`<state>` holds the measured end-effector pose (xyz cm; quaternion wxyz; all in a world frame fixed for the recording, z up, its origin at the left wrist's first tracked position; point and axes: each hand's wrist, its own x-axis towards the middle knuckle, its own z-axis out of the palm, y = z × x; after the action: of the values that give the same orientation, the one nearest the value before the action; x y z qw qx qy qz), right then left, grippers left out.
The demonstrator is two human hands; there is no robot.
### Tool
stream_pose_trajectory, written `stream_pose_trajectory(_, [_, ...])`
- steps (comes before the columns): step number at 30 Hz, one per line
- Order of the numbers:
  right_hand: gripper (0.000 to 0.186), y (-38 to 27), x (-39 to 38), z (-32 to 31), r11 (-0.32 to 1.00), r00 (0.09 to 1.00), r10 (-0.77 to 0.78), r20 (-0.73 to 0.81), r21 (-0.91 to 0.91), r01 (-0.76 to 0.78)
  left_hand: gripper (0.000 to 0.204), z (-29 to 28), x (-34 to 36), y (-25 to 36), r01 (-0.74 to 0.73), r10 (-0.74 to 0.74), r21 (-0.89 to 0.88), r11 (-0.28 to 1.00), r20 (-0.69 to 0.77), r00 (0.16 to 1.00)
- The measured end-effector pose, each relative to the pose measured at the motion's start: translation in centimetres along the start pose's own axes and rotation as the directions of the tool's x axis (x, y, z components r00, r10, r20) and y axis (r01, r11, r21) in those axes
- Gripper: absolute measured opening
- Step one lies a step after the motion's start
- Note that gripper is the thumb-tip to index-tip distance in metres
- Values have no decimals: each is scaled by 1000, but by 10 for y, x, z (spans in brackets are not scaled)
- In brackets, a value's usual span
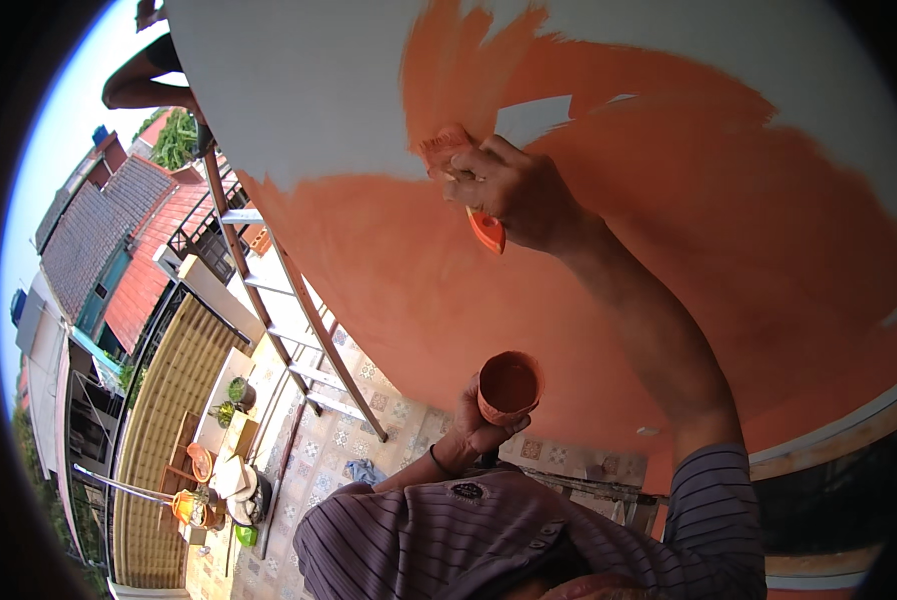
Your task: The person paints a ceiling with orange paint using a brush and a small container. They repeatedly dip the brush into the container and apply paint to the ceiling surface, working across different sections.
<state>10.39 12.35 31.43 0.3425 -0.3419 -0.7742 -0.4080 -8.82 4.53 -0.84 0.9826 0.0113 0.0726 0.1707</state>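
Note:
My right hand (504,195) is closed on a paintbrush with an orange handle (488,230), its paint-coated bristles (439,152) at the wall (279,95) among fresh orange strokes. The wall is pale grey above and at the edges, with a broad orange painted area (729,280) across its middle and lower part. Lower down, my left hand (489,428) grips a terracotta-coloured cup (509,388) with orange-brown paint inside, held away from the wall.
A step ladder (269,282) leans at the left, with another person's bent leg (134,80) above it. Below are a tiled floor (344,440), a blue cloth (364,470), potted plants (231,402), several containers and a bamboo fence (159,420). Rooftops (109,230) lie beyond.

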Motion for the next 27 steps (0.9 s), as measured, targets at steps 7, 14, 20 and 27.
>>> stream_pose_trajectory(7, [14, 87, 73, -63, 987, 876, 149, -459, 116, -107, 57, -3, -2, -1, -35, 35, -9, 999, -33, 999])
stream_pose_trajectory(14, [18, -13, -35, -13, 993, 996, 12, 88, -119, -1, 56, 2, -1, 3, 15, -16, -49, 999, -15, 1000])
stream_pose_trajectory(20, [17, 30, -39, -77, 891, 835, 446, -322, 249, -380, 56, -3, -6, -4, -22, 22, 2, 1000, -20, 1000])
stream_pose_trajectory(27, [19, 3, -55, -47, 847, 977, 29, -213, -514, -137, 60, 2, -6, -1, 21, -20, -56, 998, 25, 999])
